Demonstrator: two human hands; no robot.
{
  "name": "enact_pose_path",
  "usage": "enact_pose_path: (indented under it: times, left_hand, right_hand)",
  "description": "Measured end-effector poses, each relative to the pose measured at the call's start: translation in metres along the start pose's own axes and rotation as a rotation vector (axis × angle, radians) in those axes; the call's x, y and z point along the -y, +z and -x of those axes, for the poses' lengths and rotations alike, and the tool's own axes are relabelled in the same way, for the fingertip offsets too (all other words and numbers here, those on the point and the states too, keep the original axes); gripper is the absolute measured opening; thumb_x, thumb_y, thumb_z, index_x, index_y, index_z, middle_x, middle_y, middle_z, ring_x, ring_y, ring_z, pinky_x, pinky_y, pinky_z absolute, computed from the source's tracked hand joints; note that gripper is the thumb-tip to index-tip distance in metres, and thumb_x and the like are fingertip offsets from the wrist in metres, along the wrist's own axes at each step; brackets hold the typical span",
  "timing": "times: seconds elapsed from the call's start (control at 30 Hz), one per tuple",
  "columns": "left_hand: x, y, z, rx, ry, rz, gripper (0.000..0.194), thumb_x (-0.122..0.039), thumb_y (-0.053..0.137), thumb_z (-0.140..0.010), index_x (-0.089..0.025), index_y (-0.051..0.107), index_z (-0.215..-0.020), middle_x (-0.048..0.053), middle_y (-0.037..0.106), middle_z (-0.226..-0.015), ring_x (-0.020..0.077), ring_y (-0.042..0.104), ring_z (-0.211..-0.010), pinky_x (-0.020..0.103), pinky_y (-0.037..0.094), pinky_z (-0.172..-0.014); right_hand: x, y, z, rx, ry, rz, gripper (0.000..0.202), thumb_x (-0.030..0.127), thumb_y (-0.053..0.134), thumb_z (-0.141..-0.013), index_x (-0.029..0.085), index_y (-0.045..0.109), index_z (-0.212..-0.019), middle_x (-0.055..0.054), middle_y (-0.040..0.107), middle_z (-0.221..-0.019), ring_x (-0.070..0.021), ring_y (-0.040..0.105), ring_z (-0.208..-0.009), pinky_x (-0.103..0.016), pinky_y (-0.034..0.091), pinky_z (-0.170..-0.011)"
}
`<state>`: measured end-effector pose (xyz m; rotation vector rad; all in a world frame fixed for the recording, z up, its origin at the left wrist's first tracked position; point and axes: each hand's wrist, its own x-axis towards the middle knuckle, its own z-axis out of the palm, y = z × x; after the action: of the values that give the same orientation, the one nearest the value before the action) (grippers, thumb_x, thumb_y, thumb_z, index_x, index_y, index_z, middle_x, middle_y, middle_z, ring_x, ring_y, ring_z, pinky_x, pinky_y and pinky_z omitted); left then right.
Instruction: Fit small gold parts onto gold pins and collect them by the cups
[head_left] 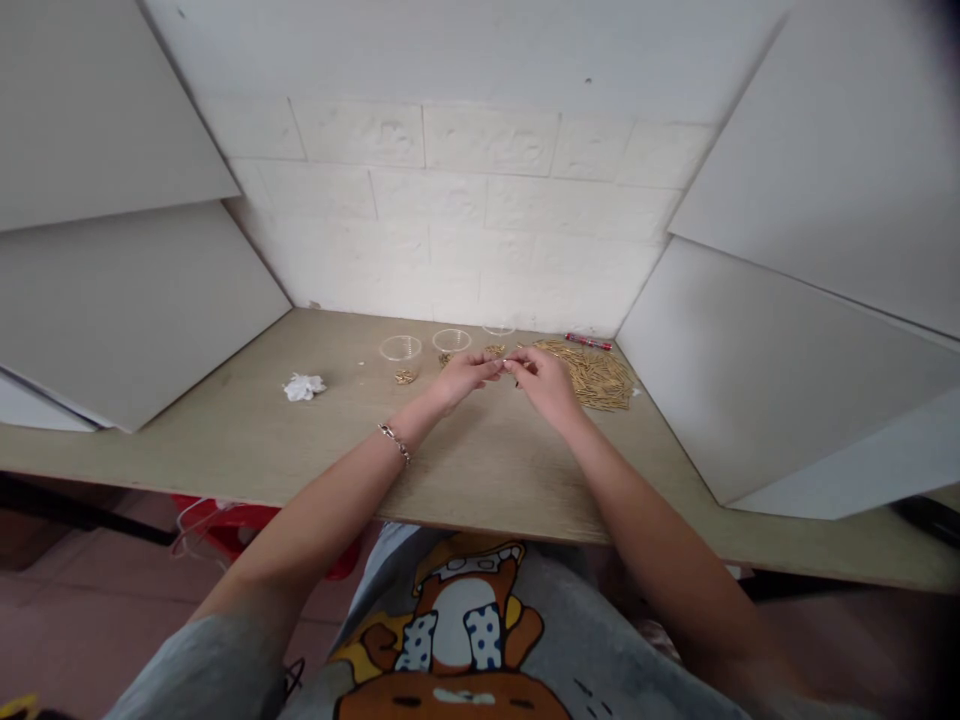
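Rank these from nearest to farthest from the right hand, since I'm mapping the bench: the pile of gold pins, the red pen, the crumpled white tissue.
1. pile of gold pins, just right of the right hand.
2. red pen, behind the pile by the wall.
3. crumpled white tissue, far left.

Back wall (480, 200): I see white blocks with faint raised patterns, evenly lit, with a small dark speck high up.
Left panels (112, 280): two flat grey-white boards lean outward from the wall, boxing in my left side.
Right panels (810, 300): matching boards angle away on my right, the lower one resting on the desk.
Desk (247, 440): a pale wood-grain top runs wall to wall, its front edge straight across my view.
Floor (82, 600): reddish-brown tiles show under the desk on the left.
Light: soft and diffuse from my vantage; I can't tell its source.
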<state>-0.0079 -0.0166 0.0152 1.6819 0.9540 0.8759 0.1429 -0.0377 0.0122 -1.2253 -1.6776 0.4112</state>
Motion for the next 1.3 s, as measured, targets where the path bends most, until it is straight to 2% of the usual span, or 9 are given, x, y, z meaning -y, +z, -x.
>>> enact_pose_path:
  times: [0.27,0.47,0.63,0.83,0.97,1.3]
  left_hand:
    - [-0.0017,-0.0006,0.0004,-0.034,0.043,-0.061,0.018,-0.030,0.050,-0.077,-0.016,0.060,-0.081,0.005,0.064,-0.083,0.0112,0.055,-0.073,0.025,0.043,-0.065]
    - [-0.0035,-0.0005,0.0002,-0.037,0.126,-0.117,0.018,-0.028,0.050,-0.077,-0.014,0.060,-0.077,0.003,0.064,-0.078,0.0109,0.054,-0.071,0.026,0.043,-0.070]
    - [-0.0059,-0.0008,0.0012,-0.101,0.146,-0.279,0.019,-0.028,0.049,-0.078,-0.014,0.062,-0.079,0.003,0.064,-0.077,0.0127,0.056,-0.072,0.027,0.043,-0.071]
    - [-0.0049,-0.0011,0.0011,-0.183,0.251,-0.474,0.018,-0.027,0.049,-0.079,-0.016,0.064,-0.080,0.002,0.066,-0.078,0.0141,0.057,-0.074,0.027,0.043,-0.072]
    - [-0.0058,-0.0005,0.0024,-0.189,0.287,-0.503,0.018,-0.025,0.049,-0.080,-0.016,0.064,-0.081,0.002,0.066,-0.080,0.0141,0.057,-0.076,0.026,0.042,-0.073]
    - [-0.0071,0.0014,0.0039,-0.217,0.262,-0.530,0.017,-0.024,0.050,-0.079,-0.016,0.065,-0.079,0.002,0.066,-0.078,0.0138,0.058,-0.073,0.025,0.042,-0.070]
  right_hand:
    - [0.0001,-0.0004,-0.0011,-0.018,-0.015,0.074,0.010,0.024,0.056,-0.070,0.018,0.064,-0.073,-0.003,0.065,-0.075,-0.0124,0.055,-0.060,-0.027,0.043,-0.058]
    - [-0.0002,-0.0001,-0.0015,-0.015,-0.021,0.086,0.008,0.023,0.058,-0.070,0.019,0.064,-0.072,-0.002,0.065,-0.074,-0.0123,0.054,-0.059,-0.027,0.043,-0.058]
    - [-0.0010,-0.0009,-0.0016,-0.007,-0.091,0.154,0.008,0.019,0.057,-0.071,0.018,0.065,-0.073,-0.003,0.064,-0.073,-0.0128,0.055,-0.061,-0.027,0.043,-0.060]
    - [-0.0030,-0.0012,-0.0009,-0.016,-0.194,0.212,0.009,0.017,0.056,-0.072,0.018,0.065,-0.074,-0.003,0.064,-0.072,-0.0141,0.055,-0.066,-0.027,0.042,-0.063]
    - [-0.0034,-0.0012,-0.0007,-0.014,-0.183,0.190,0.010,0.017,0.055,-0.073,0.017,0.065,-0.076,-0.003,0.063,-0.072,-0.0139,0.055,-0.066,-0.027,0.041,-0.062]
    - [-0.0026,-0.0020,0.0007,0.024,-0.120,0.186,0.010,0.019,0.056,-0.073,0.016,0.066,-0.076,-0.003,0.064,-0.071,-0.0126,0.053,-0.063,-0.025,0.040,-0.060]
